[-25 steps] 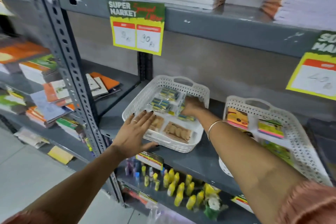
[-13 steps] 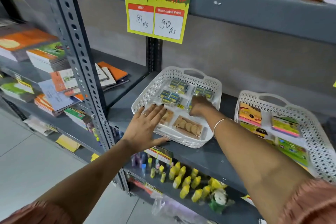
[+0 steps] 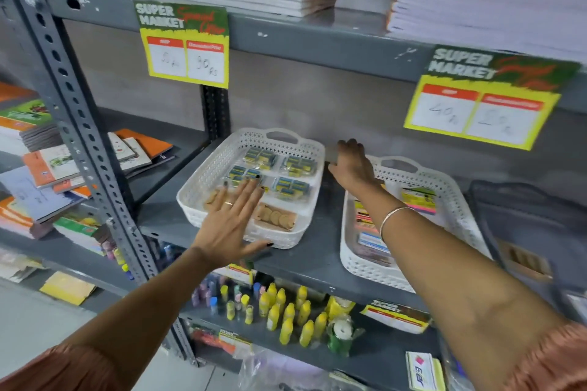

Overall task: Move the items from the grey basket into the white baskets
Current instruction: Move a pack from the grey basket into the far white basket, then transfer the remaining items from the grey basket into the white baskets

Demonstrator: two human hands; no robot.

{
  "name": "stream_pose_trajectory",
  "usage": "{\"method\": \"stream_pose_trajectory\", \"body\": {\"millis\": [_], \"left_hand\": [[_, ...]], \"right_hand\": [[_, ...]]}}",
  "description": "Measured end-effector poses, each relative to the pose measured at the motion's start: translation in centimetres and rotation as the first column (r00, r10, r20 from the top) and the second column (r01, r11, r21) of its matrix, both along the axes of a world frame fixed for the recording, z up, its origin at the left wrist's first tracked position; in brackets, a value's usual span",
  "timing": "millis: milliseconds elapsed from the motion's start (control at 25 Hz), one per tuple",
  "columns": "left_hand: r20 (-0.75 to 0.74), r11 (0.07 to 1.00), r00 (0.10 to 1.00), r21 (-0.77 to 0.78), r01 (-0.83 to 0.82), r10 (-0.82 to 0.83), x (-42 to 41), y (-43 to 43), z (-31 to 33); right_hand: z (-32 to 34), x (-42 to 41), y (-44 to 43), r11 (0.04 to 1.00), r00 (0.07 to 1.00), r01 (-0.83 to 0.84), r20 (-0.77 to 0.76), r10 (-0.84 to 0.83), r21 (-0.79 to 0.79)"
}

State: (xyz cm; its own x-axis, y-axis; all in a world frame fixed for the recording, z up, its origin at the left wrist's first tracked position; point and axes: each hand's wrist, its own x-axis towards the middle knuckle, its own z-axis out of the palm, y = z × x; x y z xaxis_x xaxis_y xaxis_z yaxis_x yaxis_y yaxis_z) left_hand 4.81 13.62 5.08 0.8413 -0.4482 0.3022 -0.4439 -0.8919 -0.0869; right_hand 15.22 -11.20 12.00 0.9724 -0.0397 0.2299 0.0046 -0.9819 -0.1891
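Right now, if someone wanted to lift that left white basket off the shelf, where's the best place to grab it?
Probably by the oval handle cutout in the far end wall of the left white basket, with the other hand on the near rim. The basket is shallow and lies flat, so fingers hooked through from above should keep the packets level.

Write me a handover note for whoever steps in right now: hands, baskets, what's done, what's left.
Left hand: open, flat over the near edge of the left white basket, holding nothing.
Right hand: between the two baskets, at the right white basket rim; no item seen in it.
Done: blue-yellow packs and brown packs lie in the left basket, colourful pads in the right.
Left: grey basket at far right, contents unclear; check it.
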Motion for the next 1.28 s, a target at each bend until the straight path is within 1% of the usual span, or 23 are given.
{"method": "stream_pose_trajectory", "body": {"millis": [120, 240, 320, 400, 480, 520, 560, 640, 680, 720, 760, 840, 920, 1000, 1080, 1200, 1280], "left_hand": [[0.064, 0.988, 0.986, 0.005, 0.157, -0.157, -0.8, -7.5, 1.3], [-0.015, 0.964, 0.964, -0.026, 0.265, -0.265, -1.6, -13.7, 1.0], [-0.061, 0.956, 0.954, -0.005, 0.295, -0.294, -2.2, -16.1, -0.1], [-0.092, 0.951, 0.947, 0.008, 0.310, -0.308, -2.4, -17.3, -1.2], [-0.110, 0.952, 0.946, -0.007, 0.306, -0.305, -2.4, -17.9, -1.5], [-0.119, 0.954, 0.947, -0.015, 0.300, -0.299, -2.3, -18.1, -1.5], [-0.128, 0.956, 0.947, -0.019, 0.293, -0.293, -2.1, -18.3, -1.4], [-0.135, 0.961, 0.951, -0.035, 0.276, -0.278, -1.9, -18.6, -1.5], [-0.137, 0.963, 0.953, -0.061, 0.263, -0.269, -1.8, -18.8, -1.5], [-0.141, 0.964, 0.955, -0.090, 0.251, -0.261, -1.9, -18.8, -1.6], [-0.143, 0.963, 0.955, -0.109, 0.246, -0.260, -2.0, -18.9, -1.6], [-0.152, 0.965, 0.956, -0.116, 0.236, -0.252, -2.1, -18.9, -1.8], [-0.153, 0.969, 0.960, -0.119, 0.219, -0.236, -2.0, -19.0, -1.8], [-0.159, 0.971, 0.960, -0.101, 0.215, -0.229, -1.9, -19.1, -1.8], [-0.164, 0.973, 0.961, -0.094, 0.211, -0.224, -1.8, -19.1, -1.8], [-0.158, 0.975, 0.963, -0.078, 0.208, -0.218, -1.8, -19.1, -1.9], [-0.157, 0.977, 0.965, -0.074, 0.198, -0.208, -1.8, -19.1, -1.9]], "right_hand": [[0.7, -2.2, -5.8, 0.993, 0.993, 0.118, -0.002, -0.118, 0.014], [0.4, -4.9, -12.5, 0.969, 0.969, 0.247, -0.014, -0.248, -0.014], [-0.7, -6.8, -17.2, 0.932, 0.930, 0.362, -0.051, -0.363, -0.033], [-2.3, -9.0, -21.1, 0.892, 0.883, 0.450, -0.126, -0.452, -0.043], [-3.8, -10.6, -23.7, 0.860, 0.836, 0.508, -0.221, -0.503, -0.035], [-4.3, -11.0, -24.3, 0.857, 0.830, 0.515, -0.248, -0.500, -0.006], [-4.5, -11.0, -24.5, 0.867, 0.845, 0.497, -0.247, -0.474, 0.037], [-4.5, -10.5, -24.7, 0.877, 0.885, 0.461, -0.151, -0.441, 0.140], [-4.5, -10.2, -25.0, 0.858, 0.878, 0.479, -0.090, -0.470, 0.185], [-4.7, -10.1, -25.7, 0.829, 0.850, 0.525, -0.069, -0.522, 0.191], [-4.9, -10.2, -26.6, 0.801, 0.815, 0.580, -0.105, -0.570, 0.150], [-5.8, -11.0, -28.3, 0.768, 0.731, 0.641, -0.299, -0.613, -0.007], [-6.9, -11.7, -29.3, 0.783, 0.667, 0.599, -0.438, -0.603, -0.165], [-7.3, -11.9, -29.6, 0.792, 0.661, 0.532, -0.439, -0.609, -0.299], [-7.1, -11.8, -29.5, 0.783, 0.672, 0.497, -0.406, -0.620, -0.373], [-6.0, -11.7, -28.9, 0.760, 0.646, 0.532, -0.402, -0.649, -0.373], [-4.9, -11.5, -28.3, 0.738, 0.634, 0.591, -0.378, -0.675, -0.325]]}}
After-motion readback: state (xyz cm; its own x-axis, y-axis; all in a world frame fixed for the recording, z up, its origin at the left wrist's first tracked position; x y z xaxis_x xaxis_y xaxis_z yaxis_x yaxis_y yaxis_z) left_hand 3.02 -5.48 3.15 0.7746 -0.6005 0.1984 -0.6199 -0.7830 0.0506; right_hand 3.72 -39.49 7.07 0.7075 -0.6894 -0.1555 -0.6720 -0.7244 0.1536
